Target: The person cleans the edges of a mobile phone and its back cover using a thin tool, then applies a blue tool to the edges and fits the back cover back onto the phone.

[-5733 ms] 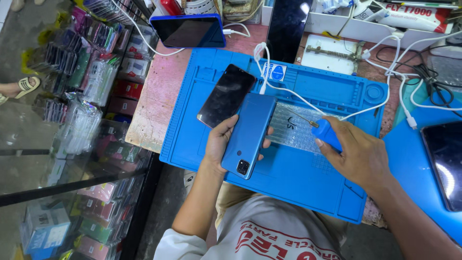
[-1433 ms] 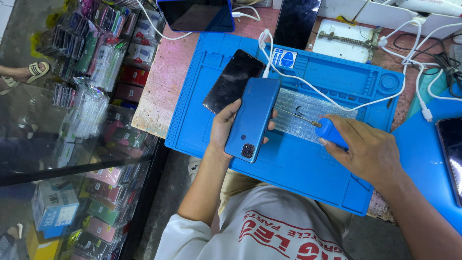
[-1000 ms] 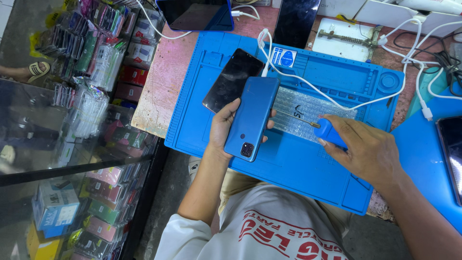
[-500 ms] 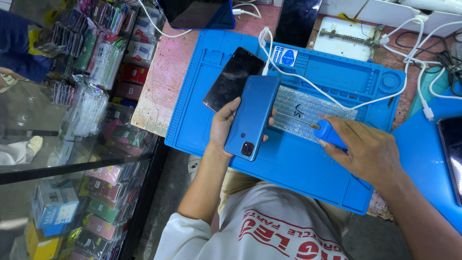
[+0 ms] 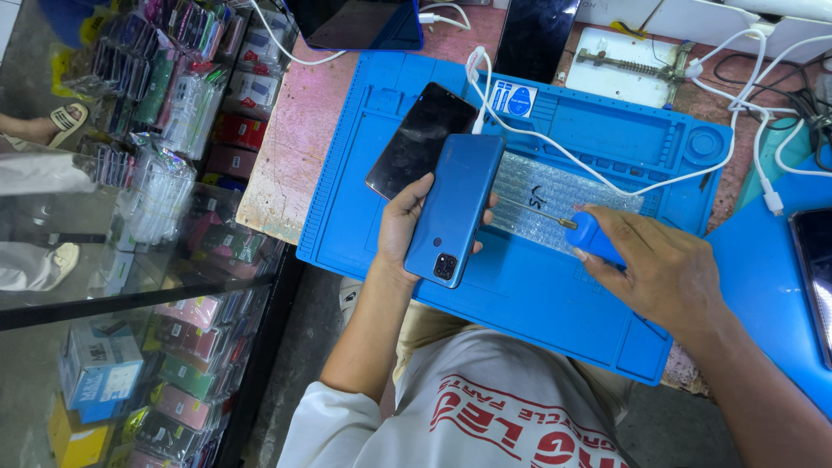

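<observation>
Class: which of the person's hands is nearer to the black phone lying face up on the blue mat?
Left. The left hand, holding the blue phone, touches the black phone; the right hand grips a screwdriver well apart.

Blue phone (image 5: 454, 208), blue mat (image 5: 537, 295), white cable (image 5: 607, 178)

A black phone (image 5: 420, 139) is laid face-up on a blue work mat (image 5: 555, 295), just beyond the left fingertips. A white cable (image 5: 607, 173) is draped past the right fingers. Packaged cases (image 5: 165, 95) are stacked well left of all fingers.
</observation>
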